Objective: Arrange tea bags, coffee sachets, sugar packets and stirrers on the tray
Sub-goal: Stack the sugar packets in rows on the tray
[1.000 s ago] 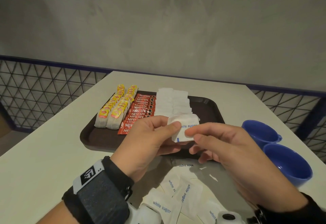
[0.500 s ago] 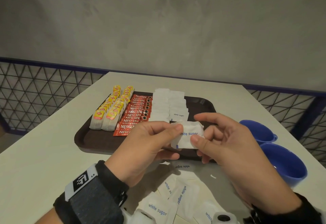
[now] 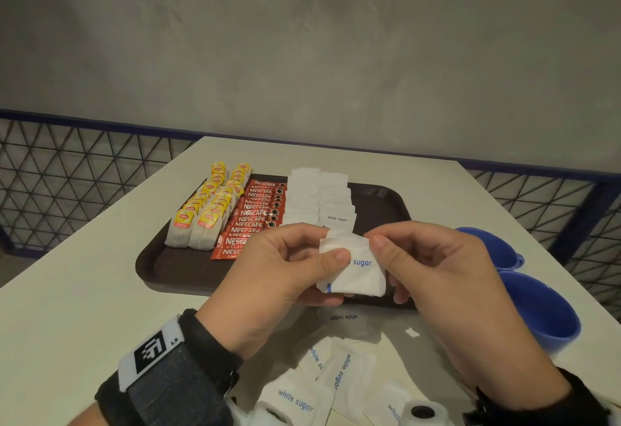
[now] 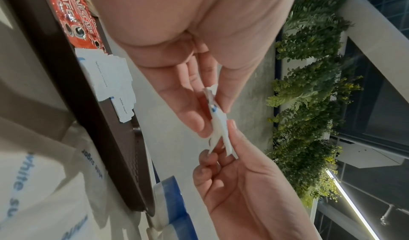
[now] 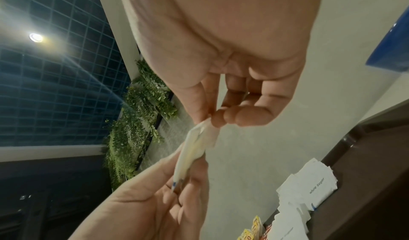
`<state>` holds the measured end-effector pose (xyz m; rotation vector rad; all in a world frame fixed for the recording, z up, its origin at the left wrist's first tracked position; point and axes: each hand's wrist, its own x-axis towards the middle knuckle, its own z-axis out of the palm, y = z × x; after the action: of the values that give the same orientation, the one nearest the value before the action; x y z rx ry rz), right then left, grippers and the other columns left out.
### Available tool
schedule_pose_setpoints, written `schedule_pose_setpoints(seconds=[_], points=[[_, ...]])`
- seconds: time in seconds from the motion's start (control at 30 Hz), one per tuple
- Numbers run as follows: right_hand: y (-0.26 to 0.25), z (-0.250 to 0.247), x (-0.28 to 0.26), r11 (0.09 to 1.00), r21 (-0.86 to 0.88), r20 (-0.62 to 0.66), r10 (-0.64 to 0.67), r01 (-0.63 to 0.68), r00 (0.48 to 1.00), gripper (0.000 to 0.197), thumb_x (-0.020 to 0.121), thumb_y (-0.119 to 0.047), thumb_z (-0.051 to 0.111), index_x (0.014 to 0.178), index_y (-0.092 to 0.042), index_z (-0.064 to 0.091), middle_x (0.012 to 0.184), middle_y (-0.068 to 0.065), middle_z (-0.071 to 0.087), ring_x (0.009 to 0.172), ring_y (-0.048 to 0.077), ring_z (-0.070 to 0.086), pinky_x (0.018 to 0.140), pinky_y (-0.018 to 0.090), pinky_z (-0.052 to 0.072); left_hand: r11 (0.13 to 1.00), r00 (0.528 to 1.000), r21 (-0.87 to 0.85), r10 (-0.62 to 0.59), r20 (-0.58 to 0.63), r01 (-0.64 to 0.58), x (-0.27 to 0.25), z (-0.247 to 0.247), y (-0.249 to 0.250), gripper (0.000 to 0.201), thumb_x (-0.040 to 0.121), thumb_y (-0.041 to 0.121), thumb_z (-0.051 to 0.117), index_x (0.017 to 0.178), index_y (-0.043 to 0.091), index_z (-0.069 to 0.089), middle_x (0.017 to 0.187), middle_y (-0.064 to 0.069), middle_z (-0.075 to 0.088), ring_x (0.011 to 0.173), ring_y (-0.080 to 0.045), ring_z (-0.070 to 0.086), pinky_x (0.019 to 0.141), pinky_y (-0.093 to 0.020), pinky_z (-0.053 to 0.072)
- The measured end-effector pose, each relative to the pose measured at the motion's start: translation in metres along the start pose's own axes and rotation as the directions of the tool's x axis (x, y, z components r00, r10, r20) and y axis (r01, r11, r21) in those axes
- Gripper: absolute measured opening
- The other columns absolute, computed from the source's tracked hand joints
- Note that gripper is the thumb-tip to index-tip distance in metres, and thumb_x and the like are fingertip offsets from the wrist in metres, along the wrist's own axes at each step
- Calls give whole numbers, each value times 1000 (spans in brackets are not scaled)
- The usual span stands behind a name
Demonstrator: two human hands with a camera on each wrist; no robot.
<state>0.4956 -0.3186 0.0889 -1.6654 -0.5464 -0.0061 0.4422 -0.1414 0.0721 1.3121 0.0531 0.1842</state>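
L hand [image 3: 282,264] & R hand [image 3: 437,267] both pinch crinkly square paper sugar packet [image 3: 356,269].

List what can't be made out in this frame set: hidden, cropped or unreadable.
- Stirrers: none visible in any view.
- Held sugar packet: head view, left hand thumb covers the word before "sugar"; one packet or two, unclear.
- Loose sugar packets: head view, bottom edge and wrist cameras cut them off; count unknown.
- Tray near-right corner: head view, right hand hides it.
- Blue cups: contents not visible.
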Motion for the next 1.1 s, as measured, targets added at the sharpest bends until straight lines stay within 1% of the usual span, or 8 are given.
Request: schedule_pose_setpoints(seconds=[0.07, 0.13, 0.23, 0.4, 0.57, 0.77, 0.97, 1.1], points=[[-1, 0, 0, 1000, -12, 1, -4, 4, 1000, 16, 91, -18, 71, 83, -28, 81, 65, -4, 70, 58, 3, 59, 54, 18, 47, 1000, 1000, -21, -5, 3, 5, 0, 0, 1, 24, 73, 15, 76, 96, 9, 76, 94, -16, 79, 80, -22, 77, 58, -31, 63], [-1, 1, 0, 999, -53, 1, -3, 3, 1000, 16, 91, -18, 71, 83, -30, 80, 71, 2, 71, 62, 5, 56, 58, 25, 48, 999, 1000, -33, -7, 0, 7, -1, 0, 2, 18, 73, 16, 75, 90, 10, 75, 90, -16, 78, 77, -21, 77, 57, -31, 63], [0, 1, 0, 995, -90, -10, 36, -37, 999, 14, 89, -21, 72, 84, -33, 78, 81, 10, 70, 70, 21, 58, 66, 37, 53, 999, 1000, -40, -13, 12, 13, -3, 2, 2, 9, 73, 17, 75, 80, 13, 73, 88, -16, 78, 78, -22, 77, 58, -32, 64], [-6, 0, -1, 990, 6, 66, 140, -141, 988, 6, 89, -23, 73, 90, -23, 78, 80, 5, 74, 64, 7, 62, 60, 22, 54, 1000, 1000, -25, -14, 22, 15, -4, 3, 4, 18, 75, 18, 75, 84, 7, 62, 85, -17, 77, 75, -21, 76, 59, -33, 64], [-6, -1, -1, 988, 26, 77, 149, -152, 986, 5, 88, -15, 75, 83, -16, 76, 73, 5, 73, 57, 11, 59, 56, 24, 50, 999, 1000, 53, -5, -10, 5, -3, 3, 5, 19, 81, 24, 72, 79, 7, 63, 78, -12, 75, 69, -18, 75, 61, -38, 62], [-8, -3, -1, 991, 20, 47, 130, -132, 990, 10, 89, -15, 73, 80, -18, 76, 67, 5, 69, 55, 10, 57, 54, 23, 49, 997, 998, 73, 20, -54, -16, -2, 4, 6, 21, 91, 14, 68, 78, 1, 58, 66, -8, 72, 60, -13, 71, 61, -35, 60], [-7, -3, -1, 997, 19, -33, 74, -73, 997, 10, 88, -11, 74, 79, -17, 75, 64, 16, 64, 50, 23, 53, 50, 31, 48, 999, 999, 30, 38, -36, -37, -1, 4, 4, 22, 77, 11, 76, 85, -3, 60, 61, -5, 70, 59, -13, 71, 56, -31, 62], [-12, -2, -3, 982, 33, 72, 183, -185, 981, 6, 86, -10, 75, 86, -15, 78, 71, 12, 70, 56, 20, 60, 47, 32, 48, 998, 998, 53, 40, -43, -38, 0, 2, 2, 17, 85, 4, 73, 79, 1, 57, 60, -3, 70, 59, -12, 71, 57, -32, 62]])
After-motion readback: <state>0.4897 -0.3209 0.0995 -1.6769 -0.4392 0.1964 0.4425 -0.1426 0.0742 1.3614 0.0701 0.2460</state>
